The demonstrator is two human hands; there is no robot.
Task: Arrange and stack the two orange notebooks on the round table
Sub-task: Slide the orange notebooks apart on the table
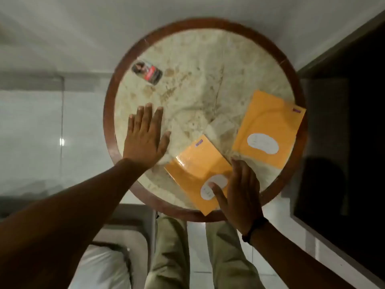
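Seen from above, a person's right hand [239, 192] lies flat, fingers spread, on the near orange notebook [198, 174] at the round table's [108, 122] six o'clock edge, thumb on its white label, gripping nothing. Its fingertips reach toward the second orange notebook [268, 128], which lies apart at four o'clock. At eight o'clock, the left hand [145, 138] is open, palm down, over bare marble. A small packet [147, 73] sits at ten o'clock.

Right hand [239, 192] hides the near notebook's [198, 163] corner; its label is unreadable.
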